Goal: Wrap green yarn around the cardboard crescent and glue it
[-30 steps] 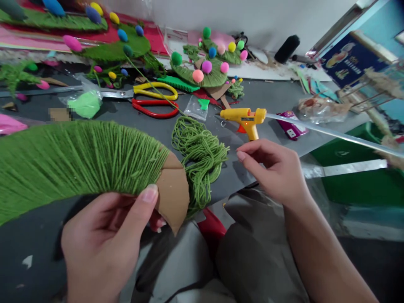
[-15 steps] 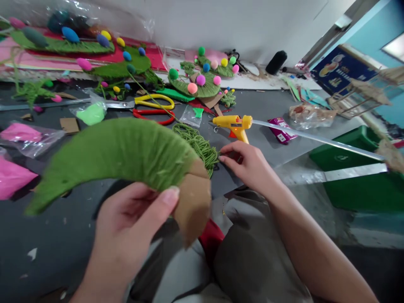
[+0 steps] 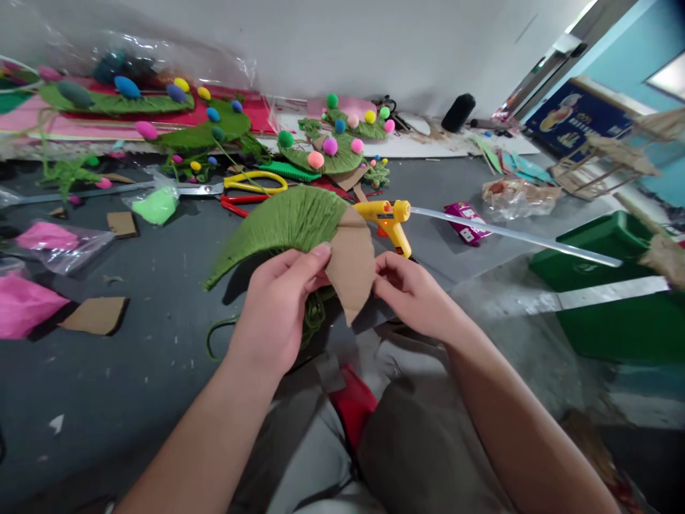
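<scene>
Head view: left hand pinches a flat cardboard crescent, mostly yarn-wrapped.

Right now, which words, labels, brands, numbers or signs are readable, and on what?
None reads clearly.
Dark blue rectangular printed board: pale lettering, too blurred.
Shiny purple packet: white marks, too small.
Yellow plastic glue gun: dark marking, too small.
Green plastic bin: pale emblem, nothing legible.

Tbh nothing's readable, just blurry lettering on the blue board way out past the right hand.
</scene>
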Demonstrator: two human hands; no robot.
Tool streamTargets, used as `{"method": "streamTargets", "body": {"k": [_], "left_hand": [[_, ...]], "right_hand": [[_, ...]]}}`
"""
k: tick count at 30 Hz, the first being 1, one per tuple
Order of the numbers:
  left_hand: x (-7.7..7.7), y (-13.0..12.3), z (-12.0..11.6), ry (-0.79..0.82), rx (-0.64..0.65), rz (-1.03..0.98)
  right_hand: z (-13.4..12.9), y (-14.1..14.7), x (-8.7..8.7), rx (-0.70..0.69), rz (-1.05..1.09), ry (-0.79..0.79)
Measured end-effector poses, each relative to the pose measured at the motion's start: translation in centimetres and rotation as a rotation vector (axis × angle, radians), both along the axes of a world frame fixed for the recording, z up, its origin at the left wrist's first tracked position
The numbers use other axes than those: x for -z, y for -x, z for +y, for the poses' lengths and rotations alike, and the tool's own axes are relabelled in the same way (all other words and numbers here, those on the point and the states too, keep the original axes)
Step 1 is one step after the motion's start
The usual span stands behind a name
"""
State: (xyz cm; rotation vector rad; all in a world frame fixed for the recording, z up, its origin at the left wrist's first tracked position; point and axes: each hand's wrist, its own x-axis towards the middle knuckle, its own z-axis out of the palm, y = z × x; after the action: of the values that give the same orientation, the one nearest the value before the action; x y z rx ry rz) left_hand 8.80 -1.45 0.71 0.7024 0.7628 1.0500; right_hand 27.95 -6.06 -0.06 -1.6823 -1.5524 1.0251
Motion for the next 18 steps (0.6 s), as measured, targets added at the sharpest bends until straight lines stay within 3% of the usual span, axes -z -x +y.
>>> {"method": "streamTargets", "body": {"k": [6,10,18], "left_hand": [[-0.3,0.6,1.2,0.047,-0.073,0.002],[-0.2,0.5,1.9,0.013,-0.077,0.046],[-0.4,0.5,4.0,-0.142,-0.116,0.150]], "right_hand": [[-0.6,-0.5,-0.5,-0.077,0.115,0.052],[-1.0,-0.5,-1.3,-0.175,0.246,-0.041],[-2.5,-0.6,-2.8,-0.297,0.917,-0.136]]}}
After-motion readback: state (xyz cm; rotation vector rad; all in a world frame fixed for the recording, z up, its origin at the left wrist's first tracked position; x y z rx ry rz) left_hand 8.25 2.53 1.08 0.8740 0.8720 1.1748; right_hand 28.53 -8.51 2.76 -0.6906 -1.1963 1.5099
